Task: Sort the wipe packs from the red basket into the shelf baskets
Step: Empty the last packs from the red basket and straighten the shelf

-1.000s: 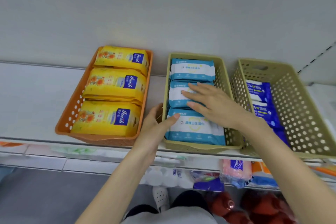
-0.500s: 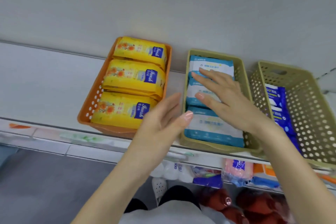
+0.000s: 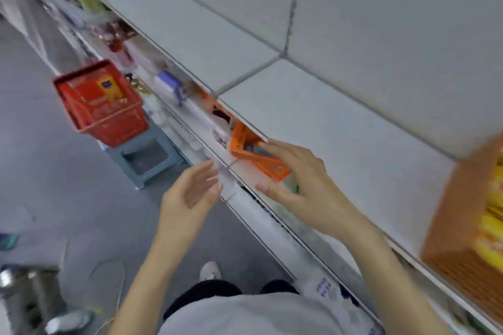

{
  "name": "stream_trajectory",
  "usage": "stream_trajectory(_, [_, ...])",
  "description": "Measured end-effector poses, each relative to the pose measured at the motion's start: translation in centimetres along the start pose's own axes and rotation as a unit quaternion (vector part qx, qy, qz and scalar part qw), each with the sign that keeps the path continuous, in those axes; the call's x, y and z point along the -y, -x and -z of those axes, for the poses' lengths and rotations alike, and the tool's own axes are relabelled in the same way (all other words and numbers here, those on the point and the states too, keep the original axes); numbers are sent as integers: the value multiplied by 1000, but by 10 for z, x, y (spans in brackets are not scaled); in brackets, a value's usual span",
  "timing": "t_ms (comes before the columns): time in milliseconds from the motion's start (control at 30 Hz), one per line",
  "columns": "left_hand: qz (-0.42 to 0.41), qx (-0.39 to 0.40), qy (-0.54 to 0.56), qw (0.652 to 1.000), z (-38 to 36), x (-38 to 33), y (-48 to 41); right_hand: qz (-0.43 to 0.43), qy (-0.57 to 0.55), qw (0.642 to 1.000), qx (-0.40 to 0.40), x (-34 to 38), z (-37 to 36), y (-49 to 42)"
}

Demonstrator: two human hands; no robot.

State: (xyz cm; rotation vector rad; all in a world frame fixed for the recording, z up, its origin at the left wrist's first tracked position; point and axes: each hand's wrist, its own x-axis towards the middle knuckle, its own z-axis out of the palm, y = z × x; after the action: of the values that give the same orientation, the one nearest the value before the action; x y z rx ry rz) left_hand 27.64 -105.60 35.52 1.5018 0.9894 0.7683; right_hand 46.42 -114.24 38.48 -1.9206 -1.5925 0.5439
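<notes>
Hands are being held empty just off the shelf's front edge: the left hand is being shown loosely spread with its fingers slightly bent, the right hand likewise spread, and nothing is being pinched by either. A fetch of the next pack is being judged the step in hand. It is being best served by a reach down and left to the red basket, which is being carried on the top of the stool, well apart from both hands. The pack is best being gripped across its short sides and lifted flat, so that the soft wrapper is not being crushed. That pack is being seen inside the red basket, towards its far side, yellow-orange with a small dark blue label. Its print is being hidden by blur. It is being judged a match for the yellow packs in the orange basket, which is being carried at the shelf's front edge on the far right
</notes>
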Motion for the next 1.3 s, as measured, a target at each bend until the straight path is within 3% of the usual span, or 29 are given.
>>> stream_trajectory(167, [72, -156, -3, 985, 136, 66, -24, 26, -58, 996, 70, 63, -105, -104])
stream_trajectory(367, [156, -260, 19, 953, 219, 116, -45, 15, -96, 985, 145, 98, -183, -191])
stream_trajectory(667, [263, -337, 57, 902, 268, 174, -153, -10, -129, 973, 193, 85, -268, -368])
stream_trajectory(833, [278, -403, 93, 867, 314, 172, -265, 9, -111, 965, 237, 87, -298, -505])
stream_trajectory(1100, [277, -435, 74, 854, 396, 190, -409, -15, -93, 955, 281, 100, -352, -678])
stream_trajectory(1200, [304, -449, 87, 836, 417, 226, -436, -52, -93, 945, 310, 91, -396, -707])
stream_trajectory(1300, [342, -441, 90, 825, 439, 272, -457, -146, -170, 907, 356, 81, -449, -723])
